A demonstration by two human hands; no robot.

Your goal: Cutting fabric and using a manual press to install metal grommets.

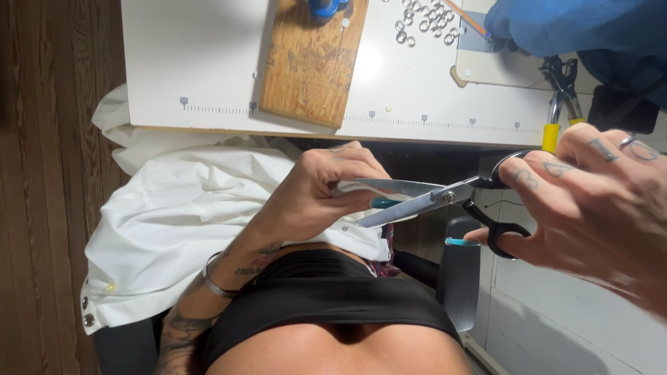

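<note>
Pinching a fold of the white fabric (201,208) between thumb and fingers, the left hand (316,187) holds the cloth's edge up over the lap, below the near edge of the desk (194,62). Closed through the black handles, the right hand (597,201) grips the scissors (431,198), whose blades stand parted. Their long axis runs roughly level, tips pointing toward the left hand and touching or just beside the pinched edge; that hand is nearer the cloth.
</note>
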